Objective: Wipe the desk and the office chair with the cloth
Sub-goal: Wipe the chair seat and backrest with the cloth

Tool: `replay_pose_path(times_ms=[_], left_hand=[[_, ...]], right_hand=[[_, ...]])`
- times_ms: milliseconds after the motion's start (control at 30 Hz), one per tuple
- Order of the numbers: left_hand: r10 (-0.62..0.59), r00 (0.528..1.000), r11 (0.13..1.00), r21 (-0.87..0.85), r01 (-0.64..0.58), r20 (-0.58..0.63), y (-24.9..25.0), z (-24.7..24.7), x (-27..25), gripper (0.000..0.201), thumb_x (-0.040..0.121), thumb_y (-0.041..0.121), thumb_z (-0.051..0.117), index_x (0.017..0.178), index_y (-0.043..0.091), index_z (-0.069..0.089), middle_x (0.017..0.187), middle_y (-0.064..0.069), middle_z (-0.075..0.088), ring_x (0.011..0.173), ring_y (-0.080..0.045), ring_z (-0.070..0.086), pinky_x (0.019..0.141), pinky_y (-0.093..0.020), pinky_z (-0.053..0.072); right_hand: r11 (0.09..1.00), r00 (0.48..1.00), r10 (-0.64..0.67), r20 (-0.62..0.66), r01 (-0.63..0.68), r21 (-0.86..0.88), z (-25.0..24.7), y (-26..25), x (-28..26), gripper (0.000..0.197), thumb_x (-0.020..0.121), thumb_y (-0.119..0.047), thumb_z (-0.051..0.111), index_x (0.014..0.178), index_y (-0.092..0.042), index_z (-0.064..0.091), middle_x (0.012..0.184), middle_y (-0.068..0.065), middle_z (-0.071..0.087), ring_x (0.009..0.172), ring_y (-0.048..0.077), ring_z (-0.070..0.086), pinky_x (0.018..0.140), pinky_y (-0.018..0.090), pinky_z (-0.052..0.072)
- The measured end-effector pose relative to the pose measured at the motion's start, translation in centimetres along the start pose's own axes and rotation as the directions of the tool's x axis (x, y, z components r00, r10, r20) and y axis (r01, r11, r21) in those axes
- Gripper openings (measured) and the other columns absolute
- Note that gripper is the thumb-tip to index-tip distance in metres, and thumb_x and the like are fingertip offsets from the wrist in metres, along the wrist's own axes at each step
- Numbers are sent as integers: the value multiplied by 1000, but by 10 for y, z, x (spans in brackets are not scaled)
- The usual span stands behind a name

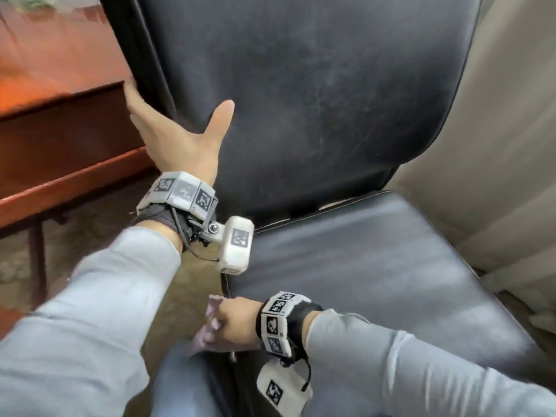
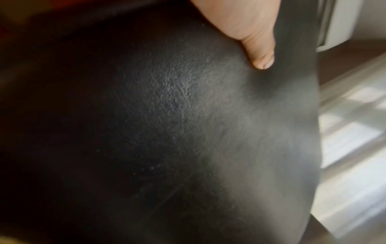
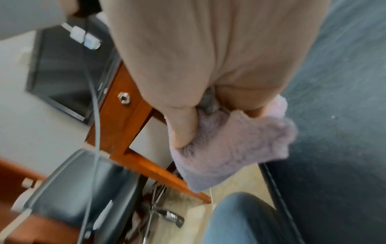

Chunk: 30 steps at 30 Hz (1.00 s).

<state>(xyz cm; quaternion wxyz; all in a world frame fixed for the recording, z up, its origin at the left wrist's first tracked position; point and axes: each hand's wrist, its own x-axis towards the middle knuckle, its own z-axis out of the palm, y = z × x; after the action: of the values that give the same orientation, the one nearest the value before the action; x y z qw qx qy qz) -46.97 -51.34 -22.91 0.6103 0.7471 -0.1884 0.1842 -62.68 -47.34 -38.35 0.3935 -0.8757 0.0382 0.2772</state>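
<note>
The black leather office chair fills the head view, its backrest up top and its seat at lower right. My left hand lies on the backrest's left edge. Its thumb presses on the front leather, and its straight fingers run along the side, partly hidden behind it. My right hand grips a bunched lilac cloth at the seat's front left corner. The right wrist view shows that fluffy cloth pinched between thumb and fingers beside the seat. The reddish wooden desk stands at the left.
A beige curtain or wall stands close behind the chair on the right. My knee in jeans is against the seat's front. Under the desk are wooden frame bars, a dark panel, a cable and a chrome chair base.
</note>
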Motion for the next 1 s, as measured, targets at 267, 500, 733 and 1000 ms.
replay_pose_path(times_ms=[267,500,733,1000], left_hand=[[-273,945,960,119,255,180,19,-20,16,129,53,54,91,152,9,21,149,-3,35,136,-14,39,115,-25,32],[-437,841,893,269,361,319,34,-36,34,117,53,35,98,144,10,28,136,1,43,117,-11,49,97,-18,38],[-426,819,900,269,341,385,22,-45,40,113,48,43,95,137,13,33,133,0,43,119,-14,51,98,-22,41],[-299,533,954,246,171,791,53,-88,124,85,55,58,85,122,28,43,125,6,57,118,-11,56,103,-32,45]], right_hand=[[557,755,607,-248,-181,810,-89,22,-58,14,92,-28,65,83,-17,65,91,9,67,92,28,65,86,36,50],[177,597,794,-115,-45,983,-160,13,-110,29,97,-7,47,72,-22,51,78,-2,55,69,16,55,85,39,55],[282,523,833,-183,-116,952,-168,-61,-23,32,97,-21,46,111,0,64,104,13,66,94,26,62,87,33,48],[377,614,762,-207,-159,913,-157,-104,-66,27,89,-5,50,72,-14,68,67,2,56,64,17,50,52,22,36]])
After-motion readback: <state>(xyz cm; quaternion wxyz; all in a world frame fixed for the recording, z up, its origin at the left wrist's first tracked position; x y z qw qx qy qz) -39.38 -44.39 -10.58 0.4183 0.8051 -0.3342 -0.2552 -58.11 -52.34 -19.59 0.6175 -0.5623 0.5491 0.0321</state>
